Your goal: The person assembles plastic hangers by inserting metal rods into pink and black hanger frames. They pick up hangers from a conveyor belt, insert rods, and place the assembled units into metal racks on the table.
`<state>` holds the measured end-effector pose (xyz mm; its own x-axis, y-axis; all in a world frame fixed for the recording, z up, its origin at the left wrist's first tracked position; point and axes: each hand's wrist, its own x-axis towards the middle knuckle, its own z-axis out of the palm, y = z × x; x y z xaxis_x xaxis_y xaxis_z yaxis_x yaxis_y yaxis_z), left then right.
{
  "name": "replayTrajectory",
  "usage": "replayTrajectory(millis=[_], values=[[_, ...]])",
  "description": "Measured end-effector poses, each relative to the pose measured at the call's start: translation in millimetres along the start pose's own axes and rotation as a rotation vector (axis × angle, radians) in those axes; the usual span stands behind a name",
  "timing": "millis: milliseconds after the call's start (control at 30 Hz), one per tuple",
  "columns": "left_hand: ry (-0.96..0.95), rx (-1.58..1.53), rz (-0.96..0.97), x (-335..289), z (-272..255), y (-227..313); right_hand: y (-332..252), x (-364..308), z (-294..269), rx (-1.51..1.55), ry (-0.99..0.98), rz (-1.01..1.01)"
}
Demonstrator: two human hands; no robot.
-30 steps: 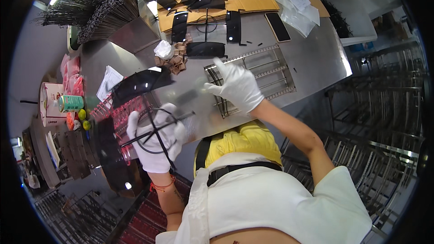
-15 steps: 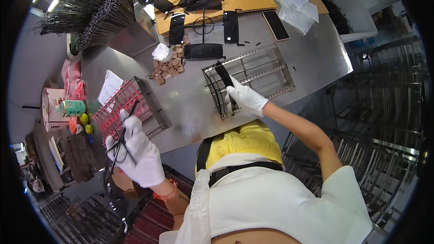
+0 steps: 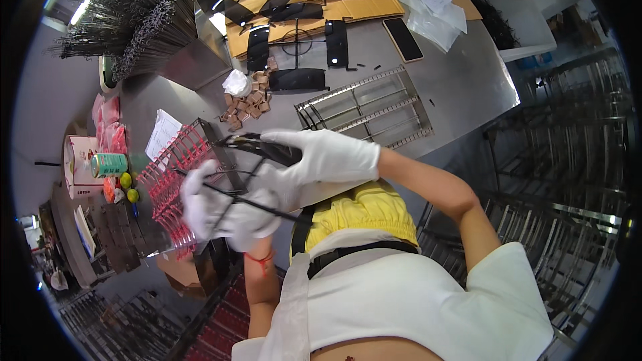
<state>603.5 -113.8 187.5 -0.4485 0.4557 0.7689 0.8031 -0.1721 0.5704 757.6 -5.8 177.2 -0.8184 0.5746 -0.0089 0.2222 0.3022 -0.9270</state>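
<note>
My left hand (image 3: 224, 217), in a white glove and smeared by motion, is closed on a black wire frame (image 3: 236, 198) with crossed bars and a ring. My right hand (image 3: 334, 158), also gloved in white, grips a curved, glossy black panel (image 3: 279, 152) between thumb and fingers. The panel is right beside the wire frame; whether they touch I cannot make out. Both hands are over the table's near edge. Beyond them lies a slotted metal rack (image 3: 361, 101) with a few dark strips at its left end.
A rack with pink-coated prongs (image 3: 170, 194) stands left of my hands. Small brown blocks (image 3: 251, 107) are piled behind it. Frames fitted with black panels (image 3: 297, 80) lie farther back near cardboard (image 3: 354, 8). A phone (image 3: 402, 39) rests at right; bundled black wires (image 3: 144, 33) stand far left.
My right hand has left the metal rack and moved left with the black panel, up to my left hand. My left hand has shifted right, and the wire frame in it has turned.
</note>
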Motion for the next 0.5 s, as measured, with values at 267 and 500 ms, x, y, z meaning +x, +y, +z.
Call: replayTrajectory(millis=[267,500], values=[[0.096,-0.199,-0.504,16,-12,12,74,-22,-16,-0.187,0.277,0.256],[1.104,-0.743,-0.415,89,-101,-69,131,-41,19,-0.731,-0.127,0.173]])
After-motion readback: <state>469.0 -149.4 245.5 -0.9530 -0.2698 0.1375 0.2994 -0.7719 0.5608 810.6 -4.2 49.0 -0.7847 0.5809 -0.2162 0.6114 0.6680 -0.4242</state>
